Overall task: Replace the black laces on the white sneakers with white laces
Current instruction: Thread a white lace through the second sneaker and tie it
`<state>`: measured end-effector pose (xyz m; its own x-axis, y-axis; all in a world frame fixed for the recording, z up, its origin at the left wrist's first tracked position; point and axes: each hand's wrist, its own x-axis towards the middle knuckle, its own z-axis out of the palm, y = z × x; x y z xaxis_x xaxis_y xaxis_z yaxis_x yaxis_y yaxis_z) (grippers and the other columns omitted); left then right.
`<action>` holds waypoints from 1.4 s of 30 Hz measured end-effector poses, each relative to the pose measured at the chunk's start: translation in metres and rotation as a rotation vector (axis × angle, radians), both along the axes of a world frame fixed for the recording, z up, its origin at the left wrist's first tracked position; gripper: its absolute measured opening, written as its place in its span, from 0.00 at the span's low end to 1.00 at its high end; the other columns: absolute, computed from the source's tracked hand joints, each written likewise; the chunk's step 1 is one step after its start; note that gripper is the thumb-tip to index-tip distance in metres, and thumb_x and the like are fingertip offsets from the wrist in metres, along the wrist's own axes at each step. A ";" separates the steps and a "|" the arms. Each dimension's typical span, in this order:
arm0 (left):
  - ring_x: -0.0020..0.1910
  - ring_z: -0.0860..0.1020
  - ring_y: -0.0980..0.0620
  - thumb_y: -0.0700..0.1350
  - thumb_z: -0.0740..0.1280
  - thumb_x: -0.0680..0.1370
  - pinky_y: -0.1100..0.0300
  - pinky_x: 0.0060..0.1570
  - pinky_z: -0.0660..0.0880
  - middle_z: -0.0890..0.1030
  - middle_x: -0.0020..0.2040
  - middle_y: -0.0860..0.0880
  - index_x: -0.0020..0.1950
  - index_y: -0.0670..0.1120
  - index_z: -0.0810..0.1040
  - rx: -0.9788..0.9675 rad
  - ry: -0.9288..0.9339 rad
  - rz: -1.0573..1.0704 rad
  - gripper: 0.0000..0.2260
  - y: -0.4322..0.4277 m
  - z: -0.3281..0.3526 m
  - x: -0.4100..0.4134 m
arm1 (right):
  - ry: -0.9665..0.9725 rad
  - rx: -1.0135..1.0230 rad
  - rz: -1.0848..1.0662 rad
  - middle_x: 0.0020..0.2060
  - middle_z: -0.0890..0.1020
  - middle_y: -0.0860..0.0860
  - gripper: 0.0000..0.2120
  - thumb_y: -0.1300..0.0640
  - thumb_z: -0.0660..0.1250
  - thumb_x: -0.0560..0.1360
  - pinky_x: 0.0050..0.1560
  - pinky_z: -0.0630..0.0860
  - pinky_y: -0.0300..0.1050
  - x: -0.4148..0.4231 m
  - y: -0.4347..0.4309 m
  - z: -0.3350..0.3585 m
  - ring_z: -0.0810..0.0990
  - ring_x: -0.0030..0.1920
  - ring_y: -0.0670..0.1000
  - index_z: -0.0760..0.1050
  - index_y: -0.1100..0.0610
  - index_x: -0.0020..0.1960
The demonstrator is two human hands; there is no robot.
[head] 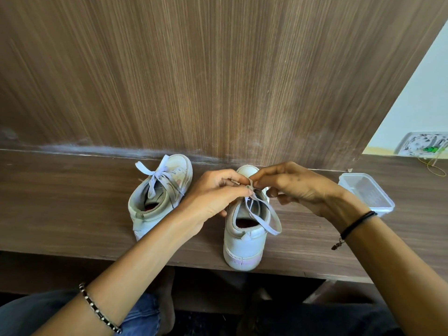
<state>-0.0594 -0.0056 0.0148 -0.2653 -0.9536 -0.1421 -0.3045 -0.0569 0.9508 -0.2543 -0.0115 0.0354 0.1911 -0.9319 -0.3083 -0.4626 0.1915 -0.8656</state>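
Head view: the task is judged to be near its end. On the dark brown wood-grain bench [72, 202], the left white leather sneaker [157, 192] is seen fully threaded with a flat white lace [153, 183], which is tied in a bow over the tongue. The right white leather sneaker [243, 241] stands just beside it, heel toward the bench edge. It is likewise threaded with a second flat white lace [275, 231], one long loop of which is draped over the shoe's right side. Above this shoe's tongue the lace is pinched by the left hand [213, 192] and by the right hand [298, 185], fingertips nearly touching, so the final bow is judged to be what is left. No black laces can be seen anywhere. To the right, apart from the shoes, a clear rectangular plastic container [385, 209] is set without a lid. Nothing can be made out inside it, though its near corner is partly hidden behind the right wrist.
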 end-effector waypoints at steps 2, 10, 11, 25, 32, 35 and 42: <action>0.41 0.80 0.60 0.45 0.76 0.74 0.62 0.31 0.74 0.86 0.45 0.50 0.50 0.52 0.85 -0.004 0.006 0.024 0.06 0.000 -0.001 -0.001 | -0.012 -0.004 0.015 0.40 0.78 0.49 0.07 0.59 0.70 0.78 0.37 0.64 0.40 -0.001 0.000 0.001 0.68 0.40 0.48 0.86 0.54 0.52; 0.39 0.80 0.59 0.44 0.78 0.73 0.63 0.28 0.73 0.86 0.45 0.47 0.48 0.49 0.84 0.000 0.002 0.075 0.06 -0.001 -0.003 -0.003 | 0.014 -0.030 0.101 0.39 0.77 0.48 0.06 0.56 0.73 0.77 0.36 0.64 0.39 -0.008 -0.002 0.005 0.69 0.39 0.46 0.85 0.54 0.53; 0.39 0.80 0.59 0.44 0.78 0.72 0.63 0.28 0.73 0.86 0.45 0.47 0.48 0.49 0.84 0.000 0.003 0.075 0.06 -0.001 -0.002 -0.003 | 0.011 -0.035 0.107 0.38 0.77 0.48 0.06 0.56 0.73 0.77 0.37 0.65 0.39 -0.009 -0.002 0.005 0.69 0.39 0.46 0.85 0.55 0.53; 0.41 0.81 0.60 0.45 0.76 0.74 0.63 0.29 0.74 0.86 0.43 0.54 0.49 0.52 0.85 -0.023 -0.012 0.058 0.05 0.000 -0.004 -0.003 | -0.047 0.007 0.164 0.35 0.79 0.49 0.07 0.63 0.71 0.78 0.34 0.67 0.35 -0.014 -0.006 0.004 0.72 0.33 0.41 0.84 0.65 0.53; 0.42 0.81 0.61 0.45 0.76 0.74 0.64 0.31 0.74 0.86 0.43 0.54 0.48 0.52 0.86 -0.017 -0.029 0.060 0.04 -0.001 -0.002 -0.004 | -0.126 0.171 0.037 0.29 0.79 0.50 0.06 0.63 0.70 0.78 0.25 0.62 0.33 -0.006 -0.011 0.001 0.72 0.27 0.42 0.83 0.67 0.50; 0.41 0.80 0.60 0.45 0.76 0.74 0.64 0.30 0.74 0.86 0.44 0.52 0.48 0.52 0.86 -0.013 -0.035 0.074 0.04 -0.001 -0.002 -0.006 | -0.098 0.173 0.030 0.30 0.78 0.50 0.06 0.63 0.70 0.78 0.27 0.61 0.34 -0.003 -0.013 0.001 0.72 0.29 0.43 0.83 0.65 0.50; 0.39 0.80 0.60 0.46 0.75 0.74 0.64 0.29 0.73 0.86 0.44 0.50 0.47 0.51 0.86 0.003 -0.028 0.093 0.03 -0.002 -0.003 -0.007 | 0.003 0.055 -0.138 0.44 0.80 0.53 0.07 0.61 0.68 0.80 0.31 0.69 0.37 -0.003 -0.014 -0.006 0.77 0.39 0.45 0.80 0.65 0.52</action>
<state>-0.0666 -0.0072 0.0119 -0.1714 -0.9736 -0.1507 -0.3243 -0.0887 0.9418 -0.2571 -0.0260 0.0290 0.0612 -0.9311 -0.3596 -0.4311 0.3002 -0.8509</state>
